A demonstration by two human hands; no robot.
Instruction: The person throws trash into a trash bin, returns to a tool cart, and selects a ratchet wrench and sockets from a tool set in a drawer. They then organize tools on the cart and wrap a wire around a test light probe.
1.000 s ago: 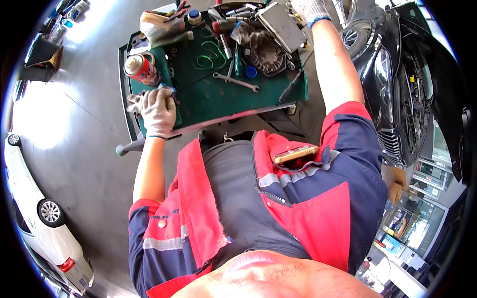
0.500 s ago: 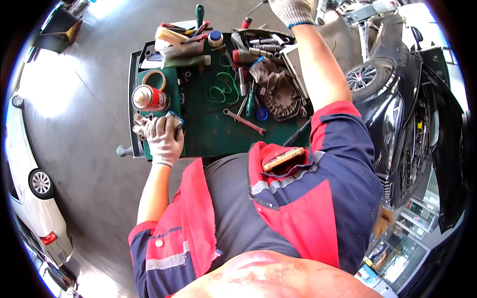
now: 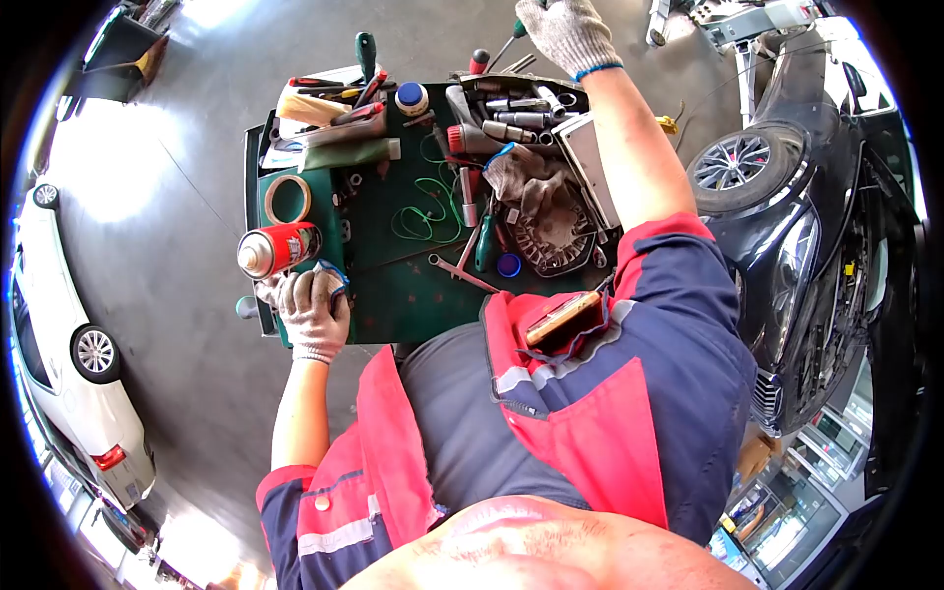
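My gloved left hand [image 3: 313, 310] rests palm down at the near left corner of the green tool cart [image 3: 413, 310], on a grey glove [image 3: 336, 277] with a blue edge. Its fingers lie over that glove, without a clear grip. Just beyond it stands a red spray can [image 3: 285, 246], with a roll of tape [image 3: 287, 200] behind. Past the cart's far right edge, my gloved right hand [image 3: 568, 37] is closed around the green handle of a screwdriver [image 3: 503, 49], its shaft slanting down toward the cart. Part of this hand is cut off by the frame edge.
On the cart are a wrench [image 3: 462, 273], a green cord [image 3: 428, 211], sockets [image 3: 521, 118], a dirty glove [image 3: 531, 177] and a round metal part [image 3: 556, 236]. A black car [image 3: 787, 226] stands close at right; a white car [image 3: 74, 364] is farther left.
The view has shifted, so the cart appears lower and slightly left. More of my right hand and the screwdriver's green handle now show. My left hand stays on the cart corner.
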